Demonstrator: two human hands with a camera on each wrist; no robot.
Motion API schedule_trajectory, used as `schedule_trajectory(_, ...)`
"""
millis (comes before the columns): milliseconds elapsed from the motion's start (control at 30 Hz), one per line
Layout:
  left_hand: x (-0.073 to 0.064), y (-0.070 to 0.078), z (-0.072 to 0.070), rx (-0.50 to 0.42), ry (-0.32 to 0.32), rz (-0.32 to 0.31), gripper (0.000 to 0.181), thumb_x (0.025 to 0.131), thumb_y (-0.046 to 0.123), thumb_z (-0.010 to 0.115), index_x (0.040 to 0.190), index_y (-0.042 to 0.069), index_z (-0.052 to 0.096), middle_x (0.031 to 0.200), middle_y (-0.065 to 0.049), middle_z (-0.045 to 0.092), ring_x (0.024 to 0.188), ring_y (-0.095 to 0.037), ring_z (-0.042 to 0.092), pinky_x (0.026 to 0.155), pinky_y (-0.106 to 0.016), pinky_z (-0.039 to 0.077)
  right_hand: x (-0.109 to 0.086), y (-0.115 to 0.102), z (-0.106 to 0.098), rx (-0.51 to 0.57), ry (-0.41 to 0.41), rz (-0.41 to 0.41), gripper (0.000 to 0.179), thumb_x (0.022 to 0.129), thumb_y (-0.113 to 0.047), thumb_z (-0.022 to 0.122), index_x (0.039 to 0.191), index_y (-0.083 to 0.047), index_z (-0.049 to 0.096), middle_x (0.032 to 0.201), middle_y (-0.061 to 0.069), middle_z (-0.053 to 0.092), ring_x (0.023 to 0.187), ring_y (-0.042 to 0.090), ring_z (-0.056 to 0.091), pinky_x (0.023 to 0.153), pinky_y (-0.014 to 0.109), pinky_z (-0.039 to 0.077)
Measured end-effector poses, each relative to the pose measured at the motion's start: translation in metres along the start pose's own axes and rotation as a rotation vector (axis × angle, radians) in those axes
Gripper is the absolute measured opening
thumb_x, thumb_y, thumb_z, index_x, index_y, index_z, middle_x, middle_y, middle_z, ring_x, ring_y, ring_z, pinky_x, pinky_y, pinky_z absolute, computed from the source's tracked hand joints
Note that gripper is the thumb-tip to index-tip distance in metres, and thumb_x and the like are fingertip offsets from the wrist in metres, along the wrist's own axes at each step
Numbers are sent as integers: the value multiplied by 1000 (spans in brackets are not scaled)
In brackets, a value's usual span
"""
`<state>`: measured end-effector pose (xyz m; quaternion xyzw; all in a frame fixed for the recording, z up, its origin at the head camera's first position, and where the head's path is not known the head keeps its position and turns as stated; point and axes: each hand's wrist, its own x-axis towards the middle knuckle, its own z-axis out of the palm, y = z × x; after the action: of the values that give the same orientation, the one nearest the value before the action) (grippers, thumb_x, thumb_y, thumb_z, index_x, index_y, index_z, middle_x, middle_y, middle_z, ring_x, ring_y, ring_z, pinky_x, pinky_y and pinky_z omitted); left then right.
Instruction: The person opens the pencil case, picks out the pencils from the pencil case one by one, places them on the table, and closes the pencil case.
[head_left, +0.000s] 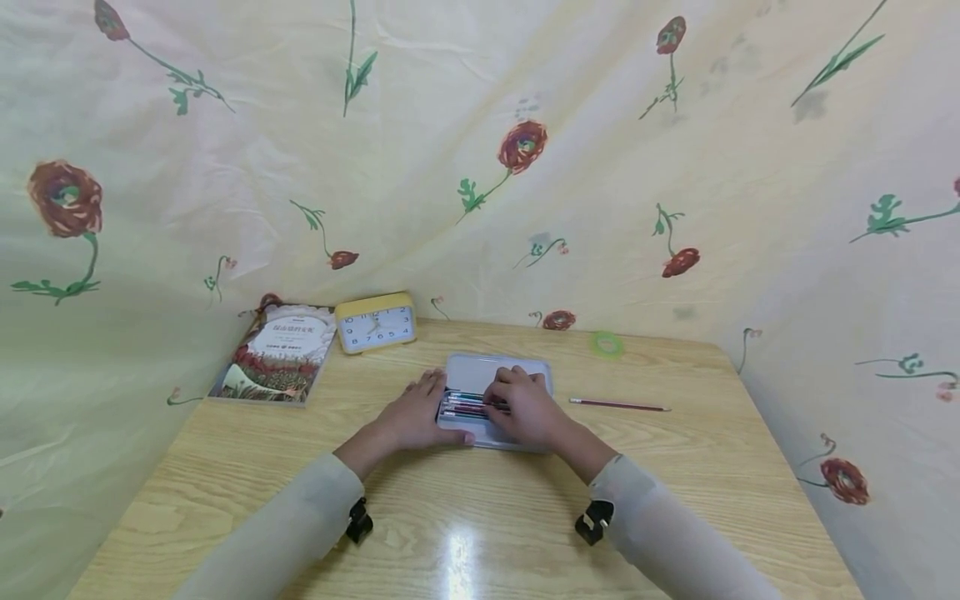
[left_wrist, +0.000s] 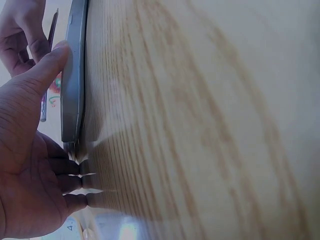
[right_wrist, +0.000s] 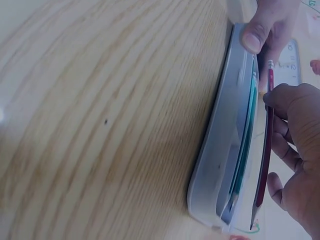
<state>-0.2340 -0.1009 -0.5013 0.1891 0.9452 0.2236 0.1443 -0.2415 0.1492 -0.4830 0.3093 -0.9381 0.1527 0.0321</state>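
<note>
A shallow grey pencil case [head_left: 495, 433] lies open on the table, with several teal and dark red pencils [head_left: 459, 408] in it. My left hand [head_left: 416, 417] steadies its left end. The left thumb [left_wrist: 49, 62] rests on the near rim, while the extended fingers [left_wrist: 62, 167] reach down beside the end to the tabletop. Over the case, my right hand [head_left: 523, 408] pinches a dark red pencil [right_wrist: 265, 150] between thumb and fingers. In the right wrist view that pencil is tilted just above the teal pencils [right_wrist: 245, 145]. My right hand hides part of the case in the head view.
Another dark red pencil [head_left: 618, 405] lies on the wood-grain table [head_left: 450, 517] to the right of the case. Behind it is a small green round item [head_left: 607, 343]. A yellow alarm clock [head_left: 377, 323] and a booklet [head_left: 277, 354] are at the back left, before a flowered cloth [head_left: 420, 167].
</note>
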Motion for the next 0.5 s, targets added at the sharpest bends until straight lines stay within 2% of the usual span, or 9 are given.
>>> schedule_trajectory(200, 0, 1, 0, -18, 5, 5, 132, 88, 82, 75, 175, -1, 21, 185, -19, 21, 174, -36, 16, 142, -54, 19, -8, 12, -6, -25, 34, -8, 7, 101, -26, 81, 103, -20, 82, 100, -3, 67, 94, 17, 54, 85, 52, 47)
schedule_trajectory(500, 0, 1, 0, -18, -4, 5, 133, 88, 82, 74, 175, -2, 19, 185, -20, 19, 175, -36, 14, 143, -53, 16, -23, 33, -20, 0, 31, 68, 5, 101, -24, 82, 105, -21, 84, 96, -5, 63, 91, 15, 49, 86, 54, 46)
